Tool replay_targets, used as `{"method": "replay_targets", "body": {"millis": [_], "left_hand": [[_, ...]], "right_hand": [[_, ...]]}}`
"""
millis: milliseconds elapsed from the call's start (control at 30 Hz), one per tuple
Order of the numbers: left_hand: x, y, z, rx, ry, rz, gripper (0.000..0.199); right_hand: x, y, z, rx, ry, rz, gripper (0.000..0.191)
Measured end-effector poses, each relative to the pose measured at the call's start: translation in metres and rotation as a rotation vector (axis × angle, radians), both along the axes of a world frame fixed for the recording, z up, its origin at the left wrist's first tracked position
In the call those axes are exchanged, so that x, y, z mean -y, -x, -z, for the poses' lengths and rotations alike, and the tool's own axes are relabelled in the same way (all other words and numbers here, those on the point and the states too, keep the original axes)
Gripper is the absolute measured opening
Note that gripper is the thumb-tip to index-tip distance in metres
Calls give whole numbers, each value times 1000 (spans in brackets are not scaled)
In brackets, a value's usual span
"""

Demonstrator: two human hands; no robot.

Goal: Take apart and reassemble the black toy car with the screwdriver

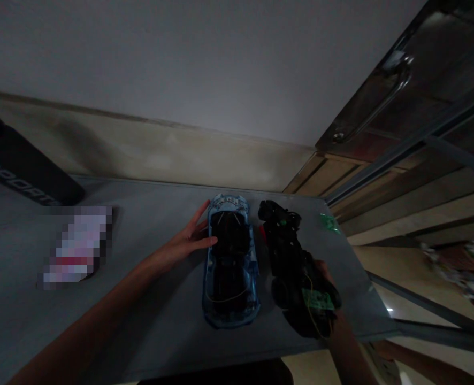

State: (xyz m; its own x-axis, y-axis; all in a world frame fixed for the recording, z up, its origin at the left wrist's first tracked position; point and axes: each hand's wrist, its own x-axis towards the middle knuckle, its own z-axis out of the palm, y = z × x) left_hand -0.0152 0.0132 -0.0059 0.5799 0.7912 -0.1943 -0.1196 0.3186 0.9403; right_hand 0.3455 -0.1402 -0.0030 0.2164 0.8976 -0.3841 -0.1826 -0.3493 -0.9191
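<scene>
A blue toy car body shell [253, 278] with dark window areas lies lengthwise on the grey table. My left hand [192, 238] grips its left side, the thumb over the edge and the index finger stretched along the far end. Across the shell's near part runs a thin pale wire. Just to the right is a black toy car chassis [285, 248] with wheels, a green circuit board [319, 299] and a loose yellow wire. My right hand [325, 271] is wrapped round the chassis from its right side; most of those fingers are hidden behind it.
At the left lie a black cylinder [24, 160] marked SPORT and a pixelated flat object [78, 243]. A small green packet [329, 222] is near the table's right edge. A wall [181, 149] rises behind; metal rails [421, 315] stand at the right.
</scene>
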Motion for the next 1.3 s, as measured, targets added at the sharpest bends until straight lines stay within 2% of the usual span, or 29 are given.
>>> {"method": "replay_targets", "body": {"millis": [100, 200, 433, 567, 667, 833, 900, 967, 1067, 1200, 1300], "left_hand": [[1, -1, -6, 44, -3, 17, 133], [3, -3, -11, 58, -5, 24, 132], [4, -3, -12, 46, -2, 12, 129], [2, -1, -6, 50, -10, 27, 131], [0, -1, 1, 81, -11, 28, 127], [-1, 1, 3, 99, 6, 25, 119], [0, 2, 0, 80, 8, 24, 118], [2, 2, -3, 70, 13, 20, 121], [3, 1, -6, 64, 13, 24, 125], [4, -2, -10, 34, -27, 3, 125], [6, -5, -14, -1, -46, -27, 122]], "right_hand": [[13, -11, 16, 40, -74, -16, 66], [11, -11, 18, -15, -100, 14, 73], [2, 20, -17, -242, 2, 131, 78], [5, 33, -24, -375, 100, 11, 84], [6, 42, -30, -470, 79, -8, 83], [14, 46, -46, -406, 89, -52, 85], [15, 46, -52, -320, 113, -104, 84], [10, 51, -61, -133, 60, -129, 85], [-4, 71, -82, 256, -60, -143, 105], [-25, 111, -110, 747, -132, -233, 92], [-36, 138, -116, 1069, -106, -289, 90]]}}
